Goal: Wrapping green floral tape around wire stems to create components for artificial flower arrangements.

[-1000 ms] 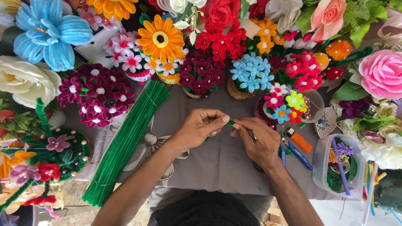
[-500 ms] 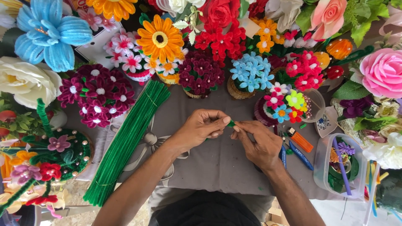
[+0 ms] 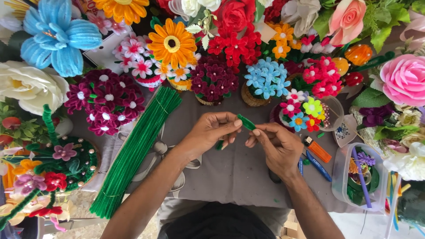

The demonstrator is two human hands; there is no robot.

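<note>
My left hand (image 3: 211, 131) and my right hand (image 3: 274, 146) meet above a grey cloth (image 3: 239, 177) and pinch a short green pipe cleaner piece (image 3: 246, 122) between their fingertips. The left thumb and forefinger hold its upper end, and the right fingers grip its lower end. Another bit of green shows under the left fingers. A long bundle of green pipe cleaners (image 3: 137, 150) lies slanted on the cloth to the left of my left forearm.
Pipe-cleaner flowers ring the cloth: blue (image 3: 265, 79), dark red (image 3: 214, 79), orange (image 3: 172, 43), purple (image 3: 106, 99), a pink rose (image 3: 403, 79). An orange lighter (image 3: 318, 149) and blue pens (image 3: 318, 164) lie right of my hand. A clear tub (image 3: 361, 177) holds scraps.
Both hands stay at the same spot. The fingers have shifted slightly along the green piece, which now shows more clearly between them.
</note>
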